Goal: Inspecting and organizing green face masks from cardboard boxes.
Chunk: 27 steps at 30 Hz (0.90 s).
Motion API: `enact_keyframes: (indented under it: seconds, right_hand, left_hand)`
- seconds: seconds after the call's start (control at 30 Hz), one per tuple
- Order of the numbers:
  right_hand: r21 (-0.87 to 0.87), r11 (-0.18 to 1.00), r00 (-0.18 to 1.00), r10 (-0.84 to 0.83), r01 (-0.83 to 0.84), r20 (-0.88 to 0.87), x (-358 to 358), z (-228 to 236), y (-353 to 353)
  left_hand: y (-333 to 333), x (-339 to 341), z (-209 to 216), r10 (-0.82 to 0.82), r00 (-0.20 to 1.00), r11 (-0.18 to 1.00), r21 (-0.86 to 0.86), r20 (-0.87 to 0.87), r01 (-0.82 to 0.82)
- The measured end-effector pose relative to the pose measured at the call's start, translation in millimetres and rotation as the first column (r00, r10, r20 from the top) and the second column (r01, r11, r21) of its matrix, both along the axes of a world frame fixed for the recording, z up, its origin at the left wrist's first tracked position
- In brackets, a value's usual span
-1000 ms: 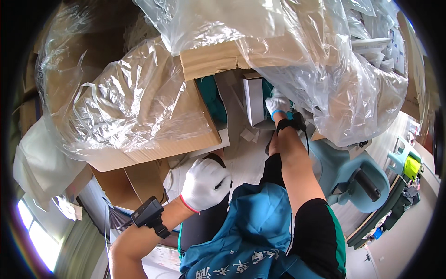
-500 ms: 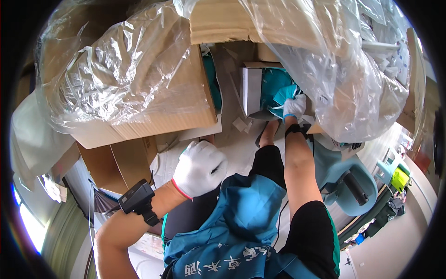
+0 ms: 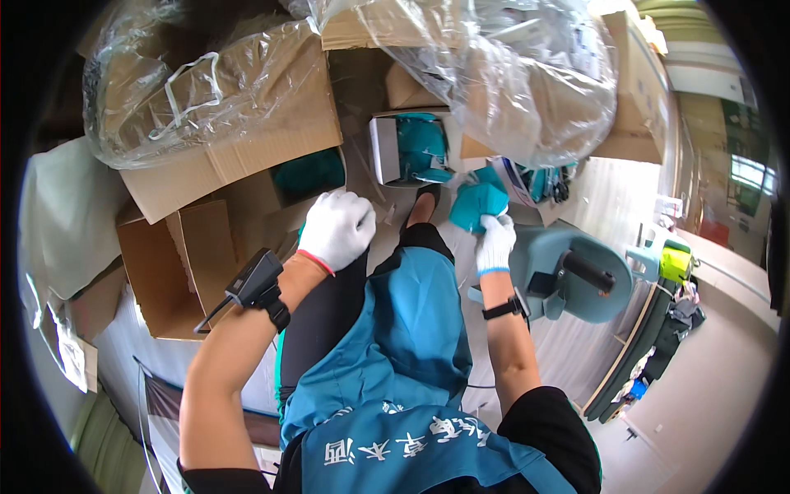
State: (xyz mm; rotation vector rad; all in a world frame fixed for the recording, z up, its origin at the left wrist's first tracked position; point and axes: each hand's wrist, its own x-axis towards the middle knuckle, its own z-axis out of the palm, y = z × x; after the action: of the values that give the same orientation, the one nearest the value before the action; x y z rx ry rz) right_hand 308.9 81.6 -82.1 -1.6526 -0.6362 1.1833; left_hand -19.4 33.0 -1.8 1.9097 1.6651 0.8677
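Note:
My right hand, in a white knit glove with a blue cuff, pinches a teal face mask by its near edge. The mask hangs in the air in front of a small open carton with dark items in it. My left hand, gloved in white with a red cuff, is closed like a fist above my left thigh. A sliver of teal shows at its edge; what it holds, if anything, is hidden. Beyond both hands, a white-sided box holds several more teal masks.
Large cardboard boxes draped in clear plastic stand along the far side. More teal masks lie in a box beyond my left hand. An open brown carton is at left. A blue-grey plastic stool stands at right.
My right hand has drawn the teal mask out of the white-sided box, bringing it nearer. My left hand stays closed and has shifted slightly. The view has turned.

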Motion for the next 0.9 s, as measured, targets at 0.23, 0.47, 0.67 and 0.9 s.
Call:
enact_keyframes:
  seconds: [0.23,0.47,0.67,0.9]
  right_hand:
    - [0.273,0.876,0.859,0.249,-0.397,0.448,-20.1,179.1,-105.2]
    - [0.716,0.346,0.729,-0.116,-0.607,0.674,-54.7,315.0,-144.3]
    - [0.703,0.562,0.822,-0.070,-0.436,0.565,-48.8,346.4,-172.7]
    - [0.771,0.599,0.862,0.487,-0.216,-0.137,-101.4,339.8,-178.6]
  left_hand:
    - [-18.1,1.0,-17.8,0.226,0.974,0.974,0.030,0.007,-0.226]
    - [9.9,-65.5,42.4,-0.128,0.981,0.954,-0.290,-0.146,0.082]
    - [-8.3,-48.7,261.7,-0.510,0.803,0.842,-0.011,0.310,0.539]
    - [-105.1,3.6,350.2,-0.349,0.737,0.862,-0.111,0.579,0.495]
